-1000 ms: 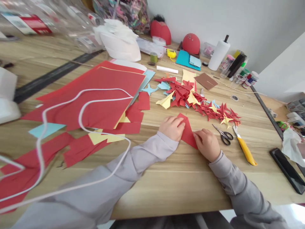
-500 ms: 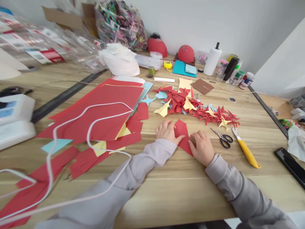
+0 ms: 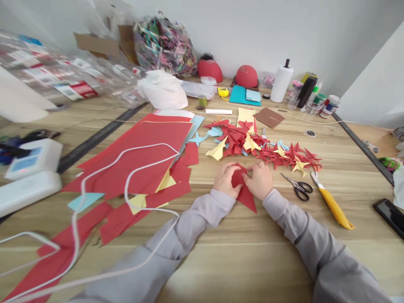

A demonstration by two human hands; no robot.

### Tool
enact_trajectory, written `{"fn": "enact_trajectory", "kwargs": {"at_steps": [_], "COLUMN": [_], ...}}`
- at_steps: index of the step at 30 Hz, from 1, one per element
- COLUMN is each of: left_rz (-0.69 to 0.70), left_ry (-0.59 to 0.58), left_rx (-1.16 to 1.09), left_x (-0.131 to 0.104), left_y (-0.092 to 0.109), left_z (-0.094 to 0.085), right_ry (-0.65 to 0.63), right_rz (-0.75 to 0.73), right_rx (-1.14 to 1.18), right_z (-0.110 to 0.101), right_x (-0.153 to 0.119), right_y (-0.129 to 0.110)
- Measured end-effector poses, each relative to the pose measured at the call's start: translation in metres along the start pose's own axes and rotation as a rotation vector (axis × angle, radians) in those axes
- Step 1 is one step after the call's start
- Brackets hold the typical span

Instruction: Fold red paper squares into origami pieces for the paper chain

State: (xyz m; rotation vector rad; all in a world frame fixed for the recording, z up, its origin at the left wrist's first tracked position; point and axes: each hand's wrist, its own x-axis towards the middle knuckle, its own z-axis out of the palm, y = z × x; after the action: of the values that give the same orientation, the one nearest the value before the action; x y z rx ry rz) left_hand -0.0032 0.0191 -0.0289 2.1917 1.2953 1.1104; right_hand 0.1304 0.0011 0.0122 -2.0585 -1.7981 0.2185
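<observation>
A folded piece of red paper (image 3: pixel 246 198) lies on the table in front of me, its pointed end toward me. My left hand (image 3: pixel 227 181) grips its left side, with the thumb on top of the paper. On the upper right edge, my right hand (image 3: pixel 259 181) pinches the paper between thumb and fingers. Both hands partly hide the folds. Just beyond them is a heap of folded paper stars (image 3: pixel 235 136) in red, yellow and blue. Black-handled scissors (image 3: pixel 300 188) and a yellow utility knife (image 3: pixel 334 206) lie to the right of my right hand.
Large red sheets (image 3: pixel 135 164) and cut red strips (image 3: pixel 120 223) cover the left side, with a white cable (image 3: pixel 126 185) looping over them. A black phone (image 3: pixel 391 216) lies far right. Along the back stand a white roll (image 3: pixel 282 84), a yellow tape measure (image 3: pixel 223 92) and several bottles.
My right hand has moved up and left along the paper, from its lower right edge to the upper part near my left hand. The view has shifted slightly.
</observation>
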Motion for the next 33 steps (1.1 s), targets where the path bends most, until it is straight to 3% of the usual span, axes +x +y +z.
{"fn": "enact_trajectory", "kwargs": {"at_steps": [8, 14, 23, 26, 29, 31, 33], "left_rz": [-0.006, 0.032, 0.038, 0.083, 0.144, 0.158, 0.104], "left_ry": [0.023, 0.005, 0.004, 0.025, 0.096, 0.189, 0.291], "left_rx": [0.048, 0.006, -0.003, -0.014, -0.058, -0.102, -0.189], "left_x": [-0.001, -0.002, -0.002, -0.002, -0.003, -0.002, 0.0], "left_y": [0.003, 0.0, 0.004, 0.002, 0.005, 0.008, 0.01], "left_z": [-0.003, -0.004, -0.006, -0.005, -0.006, -0.007, -0.008], "right_ry": [-0.158, -0.347, -0.448, -0.436, -0.401, -0.28, -0.141], "right_rz": [0.132, 0.511, 0.642, 0.573, 0.247, 0.127, 0.135], "right_rx": [0.487, 1.001, 1.268, 1.159, 1.017, 0.951, 1.034], "right_z": [-0.01, -0.026, -0.038, -0.026, -0.012, -0.009, -0.011], "right_x": [0.007, 0.007, 0.004, 0.005, 0.008, 0.011, 0.013], "right_y": [-0.007, -0.017, -0.026, -0.02, -0.012, -0.007, -0.001]}}
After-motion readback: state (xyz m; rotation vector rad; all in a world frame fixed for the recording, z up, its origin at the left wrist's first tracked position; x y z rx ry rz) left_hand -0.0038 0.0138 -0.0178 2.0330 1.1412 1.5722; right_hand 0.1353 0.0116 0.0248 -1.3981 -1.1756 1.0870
